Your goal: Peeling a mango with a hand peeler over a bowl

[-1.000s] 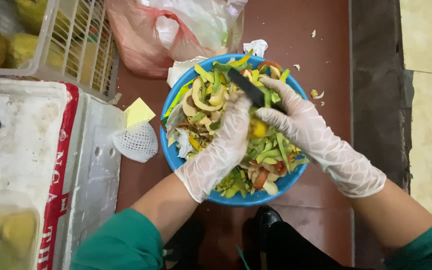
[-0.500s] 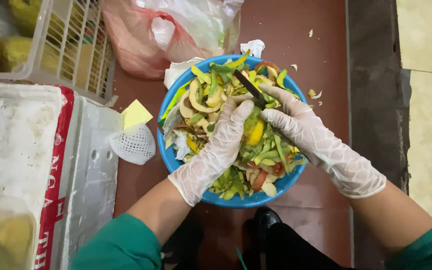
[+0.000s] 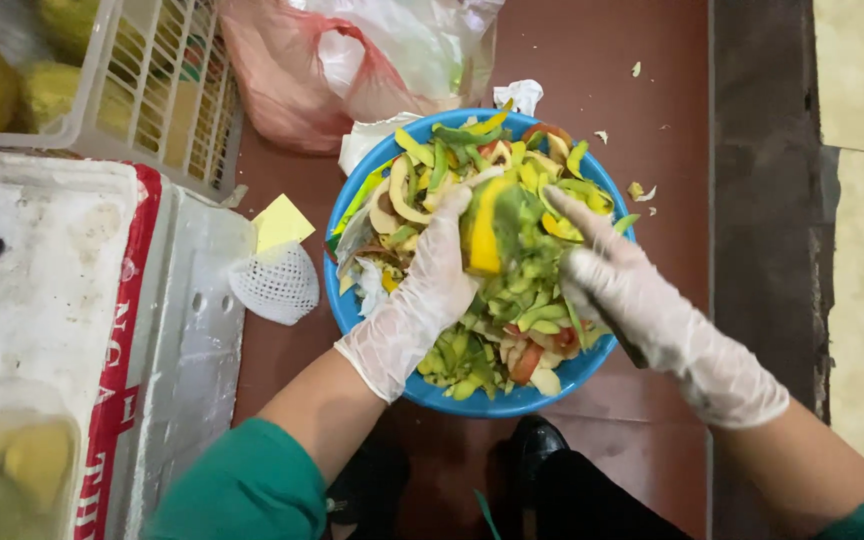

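Mango (image 3: 485, 238), 1 pc: part-peeled, yellow flesh bared, green skin left on its right side; held over blue basin (image 3: 344, 300) at floor centre. Left hand (image 3: 430, 290) fingers curled round it. Right hand (image 3: 620, 290): grip blurred, cannot tell. Peel heap fills basin. Net sleeve (image 3: 274, 284) x1, bag (image 3: 282, 75) x1.

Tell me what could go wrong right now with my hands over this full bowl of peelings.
The blue bowl is heaped past its rim, and scraps already lie on the floor, so more could spill. The left hand holds a yellow fruit piece in a thin glove; it looks slippery and might drop. The right hand is blurred; what it holds cannot be told, and a blade there could nick the left hand.
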